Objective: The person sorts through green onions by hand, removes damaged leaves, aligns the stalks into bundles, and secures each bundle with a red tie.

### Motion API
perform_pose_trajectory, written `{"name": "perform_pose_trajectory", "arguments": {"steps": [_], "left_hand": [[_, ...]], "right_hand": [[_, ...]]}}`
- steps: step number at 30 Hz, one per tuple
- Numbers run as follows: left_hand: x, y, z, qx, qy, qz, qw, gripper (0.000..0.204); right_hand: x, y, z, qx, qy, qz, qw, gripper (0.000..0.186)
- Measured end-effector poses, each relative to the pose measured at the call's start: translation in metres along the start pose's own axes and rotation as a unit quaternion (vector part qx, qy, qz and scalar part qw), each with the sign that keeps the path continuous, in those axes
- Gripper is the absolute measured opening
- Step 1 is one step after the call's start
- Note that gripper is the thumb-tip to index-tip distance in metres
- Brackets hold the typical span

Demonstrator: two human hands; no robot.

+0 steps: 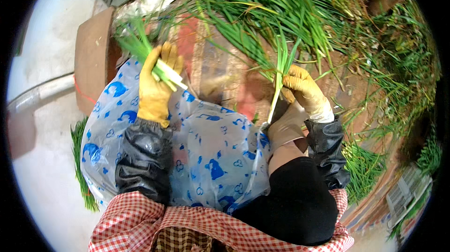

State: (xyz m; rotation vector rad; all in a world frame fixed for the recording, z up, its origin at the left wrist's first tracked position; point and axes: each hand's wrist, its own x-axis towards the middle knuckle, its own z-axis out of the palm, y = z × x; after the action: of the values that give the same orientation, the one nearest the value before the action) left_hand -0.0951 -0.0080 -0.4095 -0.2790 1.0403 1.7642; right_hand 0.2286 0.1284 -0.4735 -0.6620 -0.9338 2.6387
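Observation:
My left hand [157, 81], in a yellow glove, holds a small bunch of green garlic [161, 69]. The white stem ends lie across the palm and point right, while the leaves, blurred, fan out to the upper left. On the right, my right hand [302, 85], also gloved in yellow, has its fingers closed on a single green garlic stalk [277, 90]. This stalk stands nearly upright in the picture, pale stem down and leaves up. Below my hands, a clear plastic sheet [213, 144] with blue prints covers my lap.
A large heap of green garlic [276, 8] spreads ahead over a striped mat [187, 41]. Loose leaf scraps [398, 46] pile up at the right. More greens [363, 167] lie by my right arm and another bundle [82, 163] at the left. A brown board [93, 55] stands at the left.

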Motion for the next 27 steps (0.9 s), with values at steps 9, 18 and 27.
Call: {"name": "perform_pose_trajectory", "arguments": {"steps": [9,18,27], "left_hand": [[-0.042,-0.102,0.034,0.256,-0.036,-0.248,0.934,0.042],[-0.047,-0.082,0.033,0.344,0.002,-0.227,0.911,0.032],[-0.04,-0.063,0.025,0.278,0.006,-0.219,0.935,0.036]], "right_hand": [[0.051,0.029,0.022,-0.051,0.097,0.005,0.994,0.021],[0.049,-0.016,-0.007,-0.09,0.13,-0.07,0.985,0.018],[-0.023,-0.061,-0.073,-0.248,0.55,-0.196,0.773,0.024]]}}
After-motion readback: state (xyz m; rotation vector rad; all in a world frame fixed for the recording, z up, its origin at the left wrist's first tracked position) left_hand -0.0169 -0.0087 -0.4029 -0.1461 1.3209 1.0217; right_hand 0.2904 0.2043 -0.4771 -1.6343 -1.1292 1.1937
